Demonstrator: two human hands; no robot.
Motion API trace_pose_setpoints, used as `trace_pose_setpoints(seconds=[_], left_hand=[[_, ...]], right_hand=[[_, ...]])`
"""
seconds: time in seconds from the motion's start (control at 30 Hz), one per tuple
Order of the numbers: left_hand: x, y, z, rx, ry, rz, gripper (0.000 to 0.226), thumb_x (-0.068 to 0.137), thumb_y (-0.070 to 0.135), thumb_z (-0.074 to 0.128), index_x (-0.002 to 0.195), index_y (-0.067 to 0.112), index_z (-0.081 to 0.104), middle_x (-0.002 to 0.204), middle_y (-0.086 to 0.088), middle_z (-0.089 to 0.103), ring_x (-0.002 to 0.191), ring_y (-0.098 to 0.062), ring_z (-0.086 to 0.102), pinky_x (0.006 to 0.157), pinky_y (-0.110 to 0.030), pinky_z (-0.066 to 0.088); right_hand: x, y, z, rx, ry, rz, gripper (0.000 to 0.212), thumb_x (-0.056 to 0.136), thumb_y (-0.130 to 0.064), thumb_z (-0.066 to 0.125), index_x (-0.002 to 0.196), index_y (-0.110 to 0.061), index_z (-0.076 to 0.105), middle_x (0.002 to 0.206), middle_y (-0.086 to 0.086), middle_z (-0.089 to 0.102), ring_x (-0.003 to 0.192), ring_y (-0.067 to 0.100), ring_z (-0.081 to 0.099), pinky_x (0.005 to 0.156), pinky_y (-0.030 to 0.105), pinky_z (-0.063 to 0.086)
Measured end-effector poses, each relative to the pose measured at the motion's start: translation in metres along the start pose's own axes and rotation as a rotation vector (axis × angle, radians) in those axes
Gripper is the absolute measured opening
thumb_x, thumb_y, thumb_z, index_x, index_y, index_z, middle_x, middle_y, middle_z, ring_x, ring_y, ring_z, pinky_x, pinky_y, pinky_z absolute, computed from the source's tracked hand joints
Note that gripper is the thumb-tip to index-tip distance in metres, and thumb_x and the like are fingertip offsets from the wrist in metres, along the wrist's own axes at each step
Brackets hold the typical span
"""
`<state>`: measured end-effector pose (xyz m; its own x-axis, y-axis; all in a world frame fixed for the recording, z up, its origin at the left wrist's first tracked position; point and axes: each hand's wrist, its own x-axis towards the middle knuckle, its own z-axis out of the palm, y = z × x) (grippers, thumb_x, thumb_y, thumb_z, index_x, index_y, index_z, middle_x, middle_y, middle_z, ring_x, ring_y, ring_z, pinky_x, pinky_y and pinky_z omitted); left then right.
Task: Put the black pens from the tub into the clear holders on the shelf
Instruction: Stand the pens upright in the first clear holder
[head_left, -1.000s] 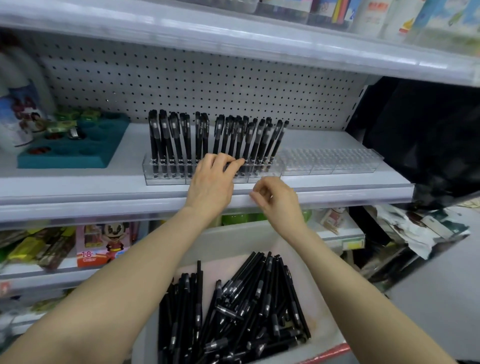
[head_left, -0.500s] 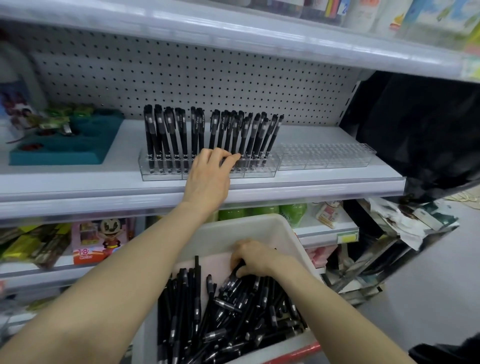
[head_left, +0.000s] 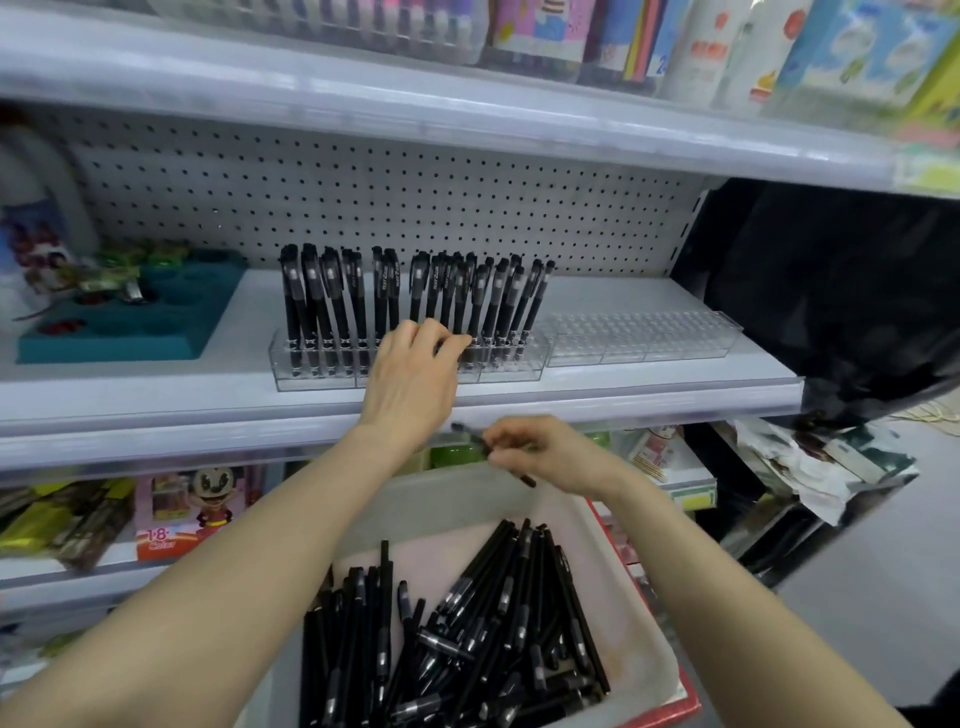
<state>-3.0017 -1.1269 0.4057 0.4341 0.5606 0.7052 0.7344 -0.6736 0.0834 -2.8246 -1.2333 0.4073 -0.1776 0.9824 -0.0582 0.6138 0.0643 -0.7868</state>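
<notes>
Pinching a pen (head_left: 464, 431), right hand (head_left: 550, 457) hovers at tub's (head_left: 441, 499) twelve o'clock; left hand (head_left: 413, 376) rests on holder (head_left: 322, 374), grip unclear.

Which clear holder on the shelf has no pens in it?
The right-hand clear plastic holder: its slots stand empty, whereas the left-hand clear holder carries upright black pens.

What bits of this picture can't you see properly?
- Head view: the left hand covers some slots of the filled clear holder, so whether they hold pens is unknown.
- The right hand hides the middle of the pen it holds.
- The bottom edge cuts off the tub at its near side.
- Print on the standing pens is too small to read.
</notes>
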Motion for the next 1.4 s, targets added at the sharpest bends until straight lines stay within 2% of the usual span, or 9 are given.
trace_pose_setpoints(seconds=[0.13,0.27,0.43,0.67,0.8,1.0,1.13,1.23,1.4], left_hand=[[0.0,0.004,0.003,0.011,0.007,0.069,0.044,0.085,0.005,0.065,0.129,0.009,0.061,0.118,-0.01,0.06,0.109,-0.03,0.052,0.095,-0.045,0.046],[-0.002,0.003,0.01,0.023,-0.006,0.074,0.05,0.085,0.008,0.066,0.134,0.011,0.058,0.126,-0.009,0.058,0.115,-0.029,0.051,0.101,-0.046,0.044],[-0.004,0.002,0.011,-0.012,0.016,0.056,0.05,0.084,0.007,0.066,0.133,0.011,0.059,0.125,-0.008,0.058,0.11,-0.028,0.048,0.096,-0.046,0.046],[-0.006,0.003,0.011,-0.032,0.019,0.054,0.051,0.085,0.005,0.065,0.134,0.012,0.058,0.12,-0.005,0.059,0.107,-0.027,0.048,0.094,-0.043,0.046],[-0.007,0.002,0.012,-0.033,0.019,0.048,0.054,0.085,0.006,0.065,0.137,0.009,0.054,0.12,-0.006,0.059,0.107,-0.027,0.048,0.094,-0.042,0.045],[-0.007,0.002,0.014,-0.033,0.023,0.041,0.053,0.084,0.006,0.065,0.137,0.008,0.054,0.119,-0.007,0.059,0.106,-0.027,0.048,0.094,-0.042,0.046],[-0.007,0.003,0.014,-0.038,0.028,0.039,0.051,0.085,0.005,0.064,0.135,0.009,0.056,0.12,-0.006,0.058,0.106,-0.027,0.047,0.093,-0.043,0.046],[-0.007,0.003,0.014,-0.046,0.024,0.038,0.05,0.085,0.005,0.063,0.135,0.009,0.056,0.12,-0.006,0.058,0.107,-0.026,0.047,0.094,-0.042,0.046],[-0.007,0.004,0.012,-0.053,0.007,0.022,0.052,0.085,0.005,0.063,0.136,0.01,0.055,0.122,-0.005,0.057,0.109,-0.025,0.045,0.097,-0.043,0.046]], right_hand=[[-0.003,-0.03,-0.038,0.159,0.237,-0.055,0.014,0.096,-0.017,0.059,0.104,-0.009,0.067,0.096,0.012,0.068,0.084,0.012,0.063,0.08,0.027,0.055],[0.011,-0.044,-0.068,0.191,0.602,-0.143,0.012,0.096,-0.017,0.06,0.099,-0.008,0.067,0.09,0.015,0.07,0.076,0.021,0.067,0.079,0.038,0.059],[0.028,-0.061,-0.078,0.11,0.903,-0.178,0.014,0.097,-0.021,0.058,0.091,-0.009,0.063,0.082,0.005,0.072,0.07,0.007,0.07,0.069,0.02,0.054],[0.056,-0.046,-0.068,-0.04,0.886,-0.105,0.019,0.095,-0.028,0.059,0.096,-0.011,0.067,0.082,0.0,0.073,0.076,0.01,0.071,0.077,0.044,0.057],[0.06,-0.037,-0.06,-0.187,0.835,-0.053,0.02,0.096,-0.028,0.058,0.096,-0.01,0.068,0.078,0.004,0.071,0.075,0.025,0.066,0.074,0.041,0.054],[0.064,-0.039,-0.062,-0.267,0.817,-0.029,0.022,0.098,-0.028,0.054,0.099,-0.009,0.065,0.079,0.009,0.069,0.074,0.03,0.061,0.065,0.038,0.048],[0.068,-0.045,-0.061,-0.433,0.732,0.005,0.023,0.099,-0.027,0.052,0.097,-0.007,0.063,0.073,0.006,0.059,0.069,0.028,0.05,0.06,0.03,0.029],[0.069,-0.042,-0.058,-0.398,0.735,0.04,0.023,0.099,-0.027,0.052,0.103,-0.008,0.065,0.078,0.01,0.065,0.073,0.027,0.054,0.063,0.029,0.033],[0.068,-0.041,-0.056,-0.356,0.761,0.039,0.022,0.098,-0.027,0.054,0.095,-0.008,0.066,0.076,0.01,0.067,0.07,0.027,0.055,0.061,0.029,0.032]])
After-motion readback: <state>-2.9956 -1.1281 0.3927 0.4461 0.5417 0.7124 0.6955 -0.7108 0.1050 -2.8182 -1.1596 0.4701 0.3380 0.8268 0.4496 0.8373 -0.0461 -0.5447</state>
